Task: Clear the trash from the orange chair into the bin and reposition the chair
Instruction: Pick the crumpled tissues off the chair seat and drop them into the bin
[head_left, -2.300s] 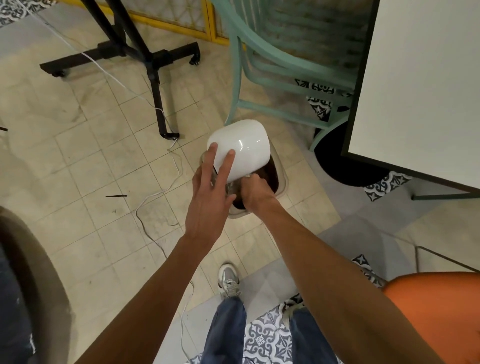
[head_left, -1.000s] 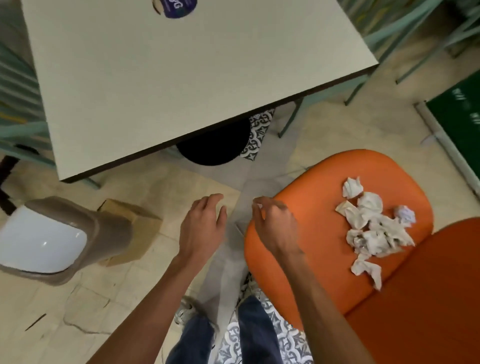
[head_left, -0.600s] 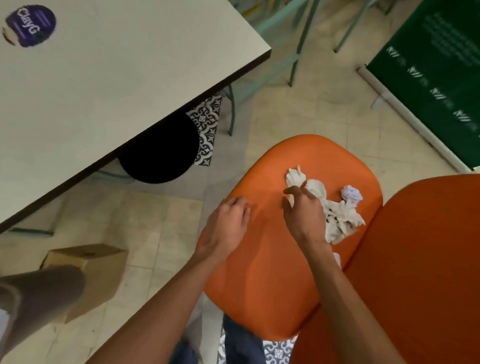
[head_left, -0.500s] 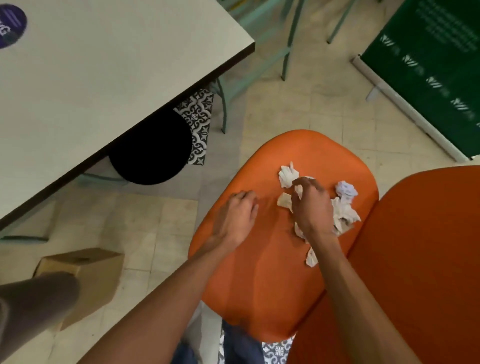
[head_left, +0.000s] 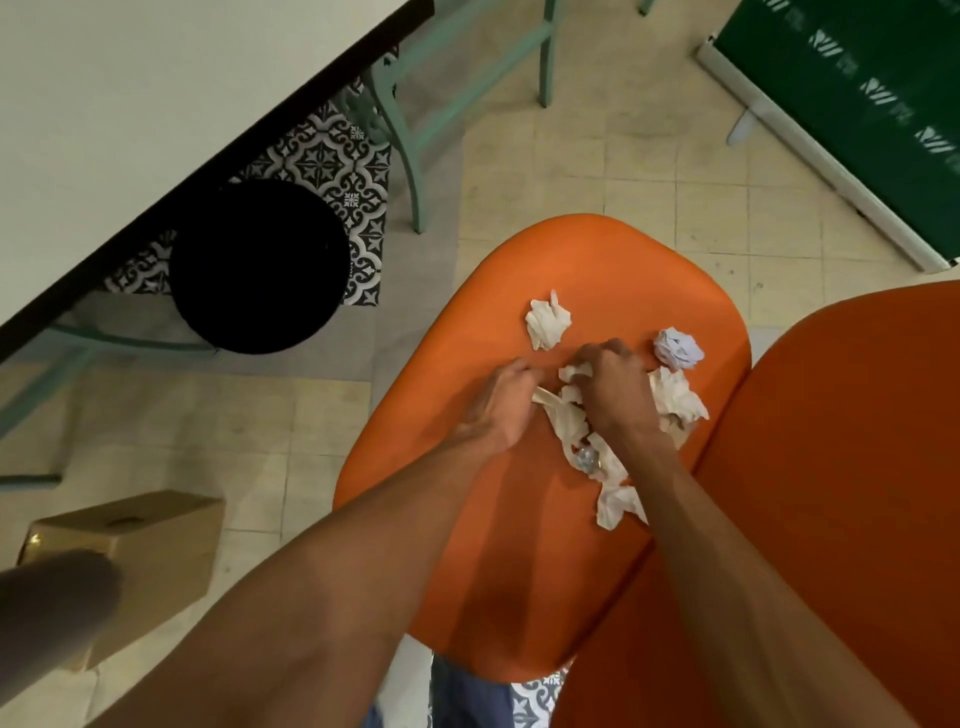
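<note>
Beige floor tiles (head_left: 597, 171) meet patterned black-and-white tiles (head_left: 332, 156) under a pale table (head_left: 130, 104); a teal chair frame (head_left: 415, 104) stands behind it.

**Bare forearms, blue denim below**

Two forearms are seen, uncovered along their whole visible length; no sleeve, cuff, watch, band or ring is shown on them. The left hand (head_left: 501, 402) and the right hand (head_left: 613, 387) are bare, without gloves. Tendon lines and a slight sheen are visible along the forearms. Below the near edge of the orange chair (head_left: 519, 545), a small patch of blue denim trousers (head_left: 462, 696) is seen between the two arms. Footwear is not in view.
</note>
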